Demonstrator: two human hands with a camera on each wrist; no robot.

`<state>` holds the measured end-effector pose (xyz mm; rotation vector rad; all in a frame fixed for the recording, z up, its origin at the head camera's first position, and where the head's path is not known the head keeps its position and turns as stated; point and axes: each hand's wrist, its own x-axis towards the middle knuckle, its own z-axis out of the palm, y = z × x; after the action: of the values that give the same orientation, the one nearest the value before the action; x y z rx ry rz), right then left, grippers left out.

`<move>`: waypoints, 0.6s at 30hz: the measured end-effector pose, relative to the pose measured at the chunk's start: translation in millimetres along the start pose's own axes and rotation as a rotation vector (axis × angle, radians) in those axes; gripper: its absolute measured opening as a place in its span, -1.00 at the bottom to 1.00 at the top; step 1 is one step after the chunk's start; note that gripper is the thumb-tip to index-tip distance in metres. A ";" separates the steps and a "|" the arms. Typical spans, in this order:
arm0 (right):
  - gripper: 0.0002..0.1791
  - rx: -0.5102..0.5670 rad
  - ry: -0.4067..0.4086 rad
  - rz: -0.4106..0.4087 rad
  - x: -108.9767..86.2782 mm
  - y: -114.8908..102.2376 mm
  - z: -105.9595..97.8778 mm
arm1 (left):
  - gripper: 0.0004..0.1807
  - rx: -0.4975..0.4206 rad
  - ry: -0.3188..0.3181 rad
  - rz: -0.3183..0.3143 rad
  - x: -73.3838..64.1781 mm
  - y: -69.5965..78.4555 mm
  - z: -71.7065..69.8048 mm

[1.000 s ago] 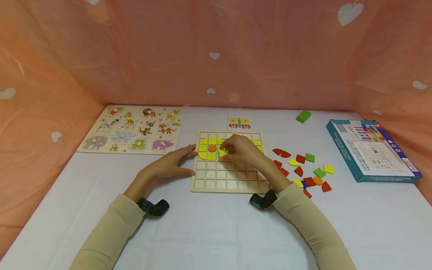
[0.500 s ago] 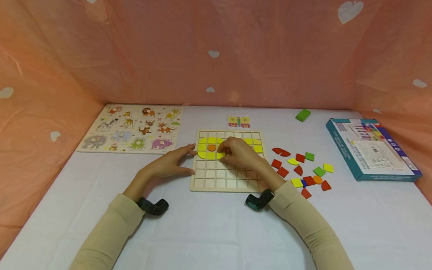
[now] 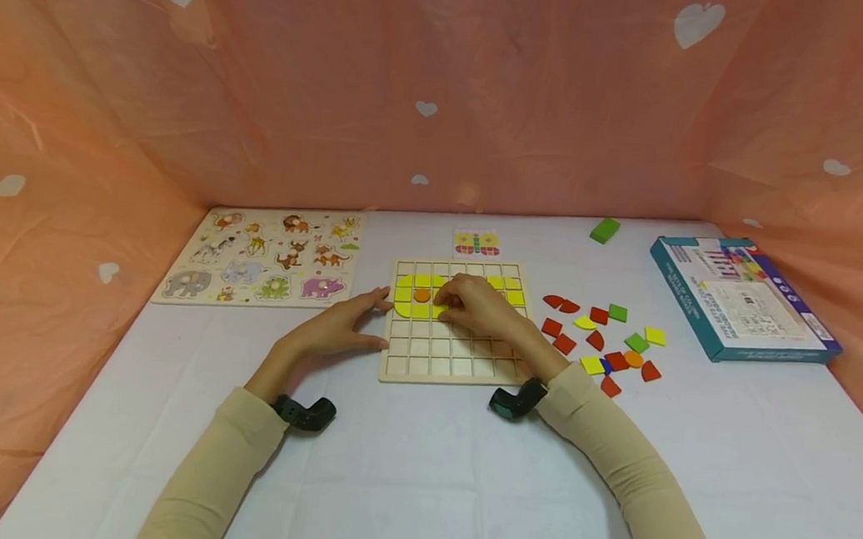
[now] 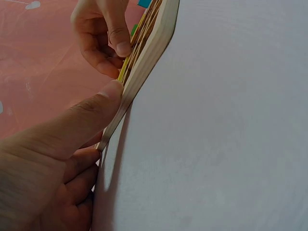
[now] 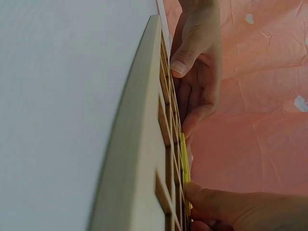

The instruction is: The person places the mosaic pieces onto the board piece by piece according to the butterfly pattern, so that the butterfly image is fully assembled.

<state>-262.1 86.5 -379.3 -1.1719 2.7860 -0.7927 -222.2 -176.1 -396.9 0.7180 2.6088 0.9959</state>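
Note:
A wooden grid board [image 3: 454, 380] lies on the table, with yellow pieces [image 3: 404, 282] and an orange disc [image 3: 421, 295] set in its upper cells. My left hand [image 3: 337, 326] rests at the board's left edge, fingers extended, thumb apart from them. Over the middle of the grid, my right hand [image 3: 483, 308] has curled fingers and pinches a yellow tile [image 3: 439, 311], mostly hidden beneath the fingertips. Seen from the right wrist, the right thumb [image 5: 204, 197] touches yellow tiles [image 5: 185, 159] along the board's face.
Loose red, yellow, green and blue tiles [image 3: 595, 340] lie scattered right of the board. Behind it is a pattern card [image 3: 477, 243]. An animal puzzle [image 3: 259, 257] sits at left, a box [image 3: 748, 300] at right, a green block [image 3: 605, 230] near the curtain.
My right hand has shifted slightly left and lower over the grid, then held still through the last half second. The left hand stays at the board's edge.

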 end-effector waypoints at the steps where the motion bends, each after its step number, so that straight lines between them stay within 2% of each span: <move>1: -0.78 0.002 -0.003 0.001 -0.1 0.0 -1.0 | -0.27 -0.001 0.000 -0.001 0.1 0.2 -0.1; 6: -0.67 0.094 0.014 -0.001 -6.0 3.2 -19.9 | -0.27 -0.008 0.001 0.005 1.5 -0.3 0.5; 9: -0.59 0.180 0.044 -0.022 -16.4 13.9 -39.1 | -0.27 -0.013 0.003 0.009 2.0 -0.5 1.1; 11: -0.57 0.219 0.060 0.000 -28.5 25.3 -52.7 | -0.27 -0.015 0.003 0.008 1.7 -0.1 1.3; 13: -0.56 0.217 0.077 0.053 -44.1 37.8 -67.1 | -0.26 -0.015 0.000 0.004 1.0 1.0 1.1; 18: -0.56 0.166 0.116 0.263 -91.9 71.9 -100.4 | -0.25 -0.011 0.003 -0.014 -0.1 2.4 0.1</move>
<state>-264.5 235.6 -340.9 -0.7372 2.8153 -1.0675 -221.2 -174.6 -395.4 0.6948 2.6049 1.0076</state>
